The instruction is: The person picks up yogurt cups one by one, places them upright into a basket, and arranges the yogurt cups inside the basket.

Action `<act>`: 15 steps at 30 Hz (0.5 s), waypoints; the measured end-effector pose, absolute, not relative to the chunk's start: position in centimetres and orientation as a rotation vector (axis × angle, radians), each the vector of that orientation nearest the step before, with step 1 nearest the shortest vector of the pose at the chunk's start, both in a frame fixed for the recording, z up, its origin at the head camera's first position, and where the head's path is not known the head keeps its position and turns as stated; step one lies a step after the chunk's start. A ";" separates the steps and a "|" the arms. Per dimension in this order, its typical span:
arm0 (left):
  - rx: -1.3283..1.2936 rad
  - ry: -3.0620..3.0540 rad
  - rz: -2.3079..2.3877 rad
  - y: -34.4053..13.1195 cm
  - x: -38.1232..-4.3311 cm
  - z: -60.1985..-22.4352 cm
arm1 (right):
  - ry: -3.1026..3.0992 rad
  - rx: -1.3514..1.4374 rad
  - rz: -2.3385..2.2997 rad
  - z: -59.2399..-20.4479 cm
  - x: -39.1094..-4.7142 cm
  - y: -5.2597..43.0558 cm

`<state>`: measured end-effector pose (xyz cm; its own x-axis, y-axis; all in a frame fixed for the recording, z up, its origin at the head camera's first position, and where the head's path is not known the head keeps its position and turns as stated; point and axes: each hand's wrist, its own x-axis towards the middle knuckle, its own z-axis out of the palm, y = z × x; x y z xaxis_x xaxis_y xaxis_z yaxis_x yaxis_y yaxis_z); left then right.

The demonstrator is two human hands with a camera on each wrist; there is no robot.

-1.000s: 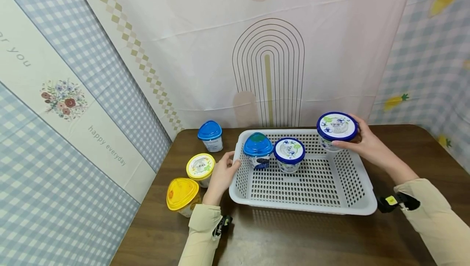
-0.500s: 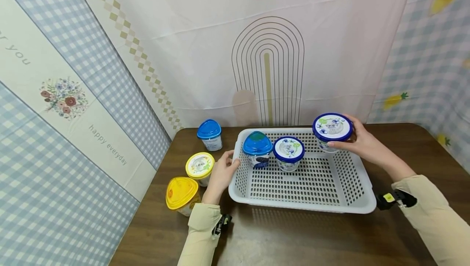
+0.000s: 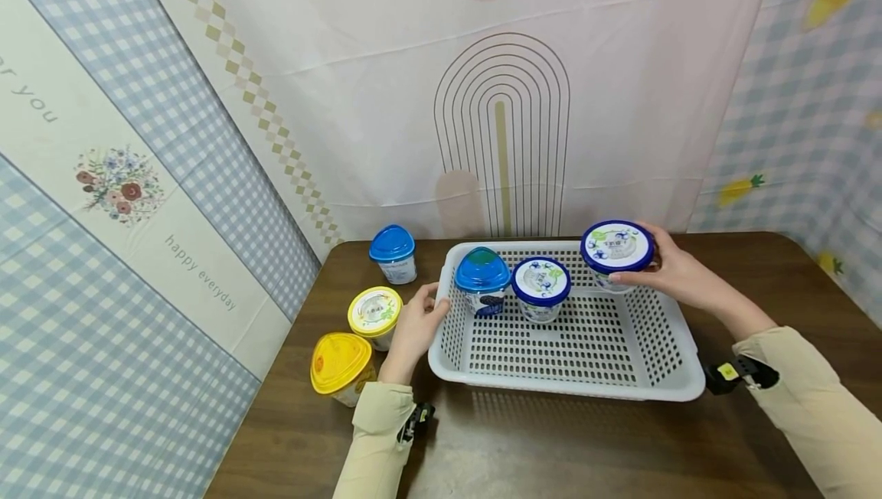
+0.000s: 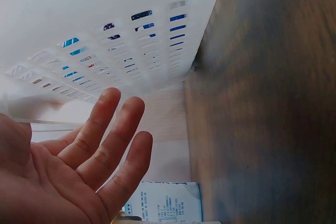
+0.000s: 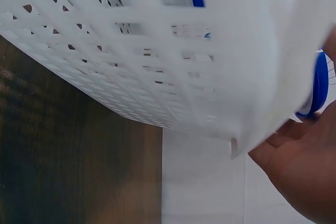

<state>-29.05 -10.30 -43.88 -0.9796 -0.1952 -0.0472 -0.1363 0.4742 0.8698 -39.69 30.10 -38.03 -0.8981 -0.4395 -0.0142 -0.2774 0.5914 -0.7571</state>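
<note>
My right hand (image 3: 671, 268) grips a round tub with a dark-blue-rimmed, blueberry-printed lid (image 3: 617, 246), upright at the far right of the white perforated basket (image 3: 554, 390). Whether its base touches the basket floor is hidden. My left hand (image 3: 415, 327) holds the basket's left rim, thumb over the edge; in the left wrist view its other fingers (image 4: 113, 142) extend loosely outside the wall. Inside the basket stand a tub with a triangular blue lid (image 3: 483, 269) and, right beside it, another round blueberry tub (image 3: 541, 282). In the right wrist view, the gripped tub's blue rim (image 5: 318, 85) shows past the basket wall.
Left of the basket on the brown wooden table (image 3: 524, 453) stand a blue-lidded tub (image 3: 393, 254), a round yellow-lidded tub (image 3: 375, 311) and a tub with a triangular yellow lid (image 3: 341, 365). A patterned curtain (image 3: 372, 101) hangs behind the table.
My right hand has moved left and slightly lower with the round blueberry tub, further in over the basket. The left hand stays at the rim, and the other tubs have not moved.
</note>
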 end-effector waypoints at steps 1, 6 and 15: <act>0.295 -2.646 -1.555 -10.3 -29.1 -43.9 | 2.627 -0.598 -1.181 -38.0 -39.7 30.1; 0.282 -2.646 -1.561 -10.4 -29.0 -43.9 | 2.648 -0.607 -1.134 -38.2 -39.7 29.9; 0.285 -2.637 -1.565 -10.3 -28.9 -43.9 | 2.670 -0.632 -1.061 -38.5 -39.8 29.6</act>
<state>-28.89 -10.31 -43.94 -0.9809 -0.1901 -0.0407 -0.1268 0.4668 0.8752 -39.78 29.57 -38.50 -0.8888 -0.4576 -0.0260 -0.3149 0.6508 -0.6908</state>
